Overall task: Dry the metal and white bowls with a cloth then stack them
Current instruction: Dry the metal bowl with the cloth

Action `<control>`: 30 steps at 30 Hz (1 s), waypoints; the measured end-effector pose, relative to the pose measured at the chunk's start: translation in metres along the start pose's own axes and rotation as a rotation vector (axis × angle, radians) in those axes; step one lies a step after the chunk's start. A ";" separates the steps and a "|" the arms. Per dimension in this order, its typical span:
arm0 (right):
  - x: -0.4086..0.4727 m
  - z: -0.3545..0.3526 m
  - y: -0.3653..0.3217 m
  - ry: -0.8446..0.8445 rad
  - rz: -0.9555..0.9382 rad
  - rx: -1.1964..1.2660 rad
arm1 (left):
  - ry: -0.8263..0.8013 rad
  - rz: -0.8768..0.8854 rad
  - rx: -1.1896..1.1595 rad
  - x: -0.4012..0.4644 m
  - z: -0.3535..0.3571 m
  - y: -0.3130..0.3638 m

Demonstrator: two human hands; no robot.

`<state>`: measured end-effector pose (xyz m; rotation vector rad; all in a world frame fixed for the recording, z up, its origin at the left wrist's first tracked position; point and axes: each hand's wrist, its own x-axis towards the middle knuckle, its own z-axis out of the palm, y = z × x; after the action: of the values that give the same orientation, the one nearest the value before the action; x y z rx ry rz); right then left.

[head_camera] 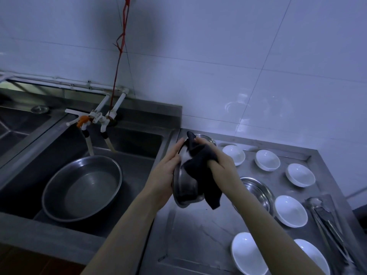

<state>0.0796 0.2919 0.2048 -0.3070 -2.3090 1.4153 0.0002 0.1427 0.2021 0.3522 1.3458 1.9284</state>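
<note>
Two-handed drying, left hand (168, 171) flat, bracing the tilted metal bowl (185, 187), right hand (220, 165) just beside it clenching the black cloth (200, 167), rubbing.

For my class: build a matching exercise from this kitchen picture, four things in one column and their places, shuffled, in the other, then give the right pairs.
Things
1. dark cloth
2. large metal basin
3. tongs
4. small metal bowl

Places
A. lying in the sink
B. at the counter's right edge
C. gripped in the right hand
D. tilted against the open left hand

Pairs: 1-C, 2-A, 3-B, 4-D
</note>
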 end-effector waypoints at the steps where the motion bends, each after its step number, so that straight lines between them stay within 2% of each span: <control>1: -0.001 0.000 0.000 -0.005 -0.005 -0.019 | -0.001 -0.004 0.010 0.000 0.000 0.001; 6: -0.028 0.020 0.001 -0.141 -0.334 -0.320 | -0.004 -0.046 -0.125 0.004 -0.002 0.000; 8: -0.030 0.019 0.007 -0.161 -0.393 -0.353 | -0.001 -0.055 -0.120 0.002 -0.004 0.000; 10: -0.020 0.012 0.007 -0.138 -0.316 -0.262 | -0.024 -0.052 -0.077 -0.001 -0.005 -0.001; 13: 0.002 -0.001 0.005 -0.043 0.045 -0.015 | -0.038 -0.045 -0.013 -0.001 -0.008 0.001; 14: 0.006 -0.003 0.006 -0.009 0.136 0.038 | -0.009 -0.039 0.003 -0.001 -0.009 0.002; 15: 0.005 -0.003 0.005 0.007 0.148 0.038 | 0.031 -0.033 0.011 0.000 -0.010 0.003; 20: -0.025 0.027 0.000 -0.125 -0.247 -0.300 | 0.134 -0.014 0.032 0.005 -0.011 -0.001; 22: -0.028 0.032 0.004 -0.128 -0.303 -0.350 | 0.177 0.005 0.053 0.006 -0.010 -0.004; 25: -0.013 0.022 0.007 -0.041 -0.156 -0.166 | 0.279 0.085 0.099 0.003 -0.007 -0.007; 28: 0.000 0.014 0.012 0.090 0.211 0.087 | 0.375 0.145 0.105 -0.001 -0.004 -0.004; 30: 0.000 0.013 0.018 0.139 0.367 0.197 | 0.416 0.177 0.120 -0.002 -0.007 -0.001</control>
<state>0.0736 0.2901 0.1833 -0.7735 -2.0521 1.7179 -0.0020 0.1371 0.1987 0.1324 1.7536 2.1524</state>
